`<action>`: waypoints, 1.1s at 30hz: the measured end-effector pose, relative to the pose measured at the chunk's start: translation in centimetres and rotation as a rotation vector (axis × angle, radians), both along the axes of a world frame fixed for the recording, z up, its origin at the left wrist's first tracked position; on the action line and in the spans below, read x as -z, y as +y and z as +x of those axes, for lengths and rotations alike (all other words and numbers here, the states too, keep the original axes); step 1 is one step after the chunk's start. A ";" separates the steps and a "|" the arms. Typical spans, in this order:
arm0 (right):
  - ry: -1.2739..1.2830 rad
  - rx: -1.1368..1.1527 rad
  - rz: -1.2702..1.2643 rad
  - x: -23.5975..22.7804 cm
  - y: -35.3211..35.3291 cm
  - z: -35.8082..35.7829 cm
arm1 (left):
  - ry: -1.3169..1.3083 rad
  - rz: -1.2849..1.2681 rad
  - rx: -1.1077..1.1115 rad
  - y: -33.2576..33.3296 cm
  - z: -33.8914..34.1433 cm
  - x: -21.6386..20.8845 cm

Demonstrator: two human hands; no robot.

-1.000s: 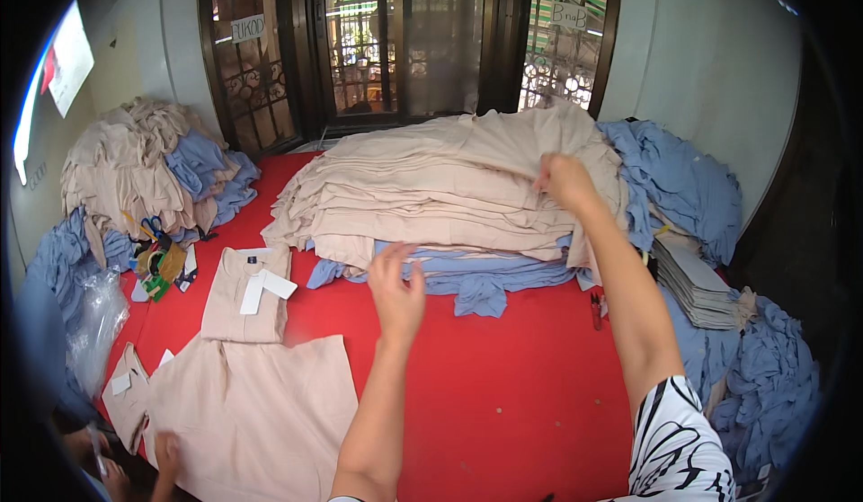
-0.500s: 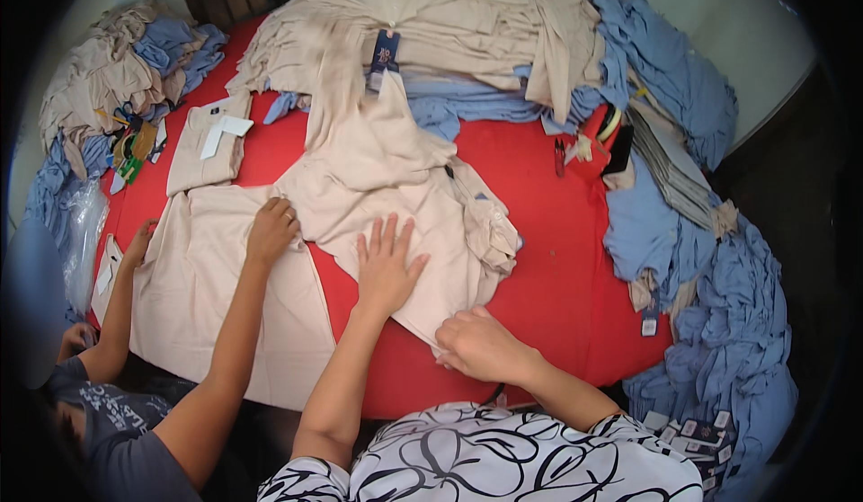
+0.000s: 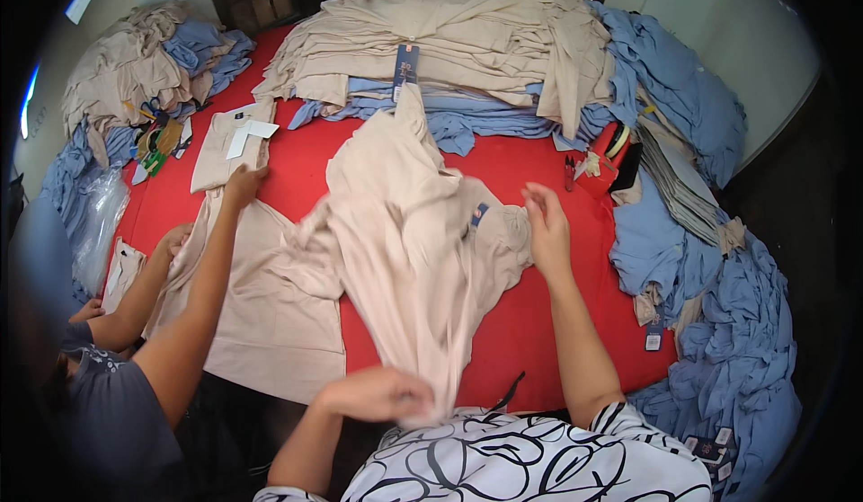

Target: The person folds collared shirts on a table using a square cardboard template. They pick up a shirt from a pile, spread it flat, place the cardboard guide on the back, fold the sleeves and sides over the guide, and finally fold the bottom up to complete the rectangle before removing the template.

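A long-sleeved beige shirt [image 3: 395,223] lies bunched in front of me, its collar toward the right and a small dark blue label inside. At the front table edge my left hand [image 3: 382,394], slightly blurred, is closed on the shirt's gathered lower end. My right hand [image 3: 550,232] is raised beside the collar with fingers apart; whether it touches the cloth is unclear. To my left, a co-worker's hand [image 3: 243,186] rests by a folded beige shirt [image 3: 216,165] with a white tag. Beneath that person's arms spreads another beige garment [image 3: 270,322].
Stacked beige shirts [image 3: 431,21] lie over blue ones at the back of the red table [image 3: 539,340]. Blue garments [image 3: 728,322] heap along the right edge, near a red box [image 3: 598,169]. Tape and scissors [image 3: 160,138] sit far left beside a clothes pile [image 3: 121,66].
My left hand has moved from flat on the shirt to its lower end, pulling it toward me. My right hand has left the hem and moved up beside the collar. The co-worker's hands shifted left.
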State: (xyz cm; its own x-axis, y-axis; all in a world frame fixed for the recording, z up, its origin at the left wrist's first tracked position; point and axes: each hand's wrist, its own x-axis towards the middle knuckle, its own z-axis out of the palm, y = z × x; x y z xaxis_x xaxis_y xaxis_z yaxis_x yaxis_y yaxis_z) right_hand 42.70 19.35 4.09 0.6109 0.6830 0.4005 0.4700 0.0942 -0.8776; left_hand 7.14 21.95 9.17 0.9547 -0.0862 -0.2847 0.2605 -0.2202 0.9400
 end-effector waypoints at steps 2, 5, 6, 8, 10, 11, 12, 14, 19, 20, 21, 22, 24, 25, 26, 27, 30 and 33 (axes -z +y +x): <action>-0.022 -0.102 -0.122 0.7 5.8 2.6 | 0.141 -0.375 0.149 -1.9 -1.6 2.4; 0.331 -0.060 -0.139 -0.3 15.0 1.7 | 0.135 -0.691 0.113 -1.8 -2.3 4.7; 0.383 -0.058 -0.110 -0.6 17.6 0.8 | 0.126 -0.651 0.086 -2.0 -2.2 5.2; 0.103 -0.084 -0.382 -0.4 21.5 0.5 | 0.176 -0.221 -0.168 -1.8 -2.0 4.3; -0.277 -0.442 -0.726 -5.1 25.6 -0.3 | 0.191 0.194 -0.536 -1.9 -2.4 3.3; -0.479 -0.623 -0.890 -8.2 27.4 -1.1 | 0.092 0.313 -0.680 -1.3 -2.4 3.5; -0.586 -0.510 -0.473 -10.9 28.5 -1.0 | -0.003 0.430 -0.830 -0.9 -2.5 4.1; -0.389 -0.335 -0.362 -19.4 31.5 6.6 | -0.167 0.593 -0.931 0.2 -0.9 4.7; 0.026 -0.061 0.366 -38.1 32.1 17.5 | -0.231 0.740 -0.912 3.2 5.2 7.0; -0.054 0.020 0.422 -38.5 31.6 17.7 | -0.215 0.818 -0.915 3.6 5.8 7.0; -0.152 0.124 0.445 -38.2 30.8 18.0 | -0.205 0.891 -0.910 4.0 6.5 7.0; -0.255 0.242 0.414 -36.8 30.2 18.5 | -0.189 0.952 -0.903 4.1 7.2 7.2; -0.471 0.482 0.235 -32.5 28.4 19.6 | -0.228 0.929 -0.914 5.6 9.1 7.7; -0.565 0.526 0.086 -29.0 27.4 20.3 | -0.241 0.918 -0.911 6.1 9.8 7.9; -0.644 0.505 -0.017 -24.7 27.4 19.6 | -0.121 0.889 -0.899 6.7 9.8 8.2; -0.709 0.427 -0.066 -20.4 26.5 19.4 | -0.022 0.865 -0.875 7.5 9.9 8.4; -0.794 0.243 -0.135 -11.3 21.5 19.8 | 0.144 0.833 -0.752 9.1 9.7 8.2; -0.955 0.217 -0.112 -10.7 18.9 16.4 | 0.153 0.832 -0.762 9.4 9.3 6.9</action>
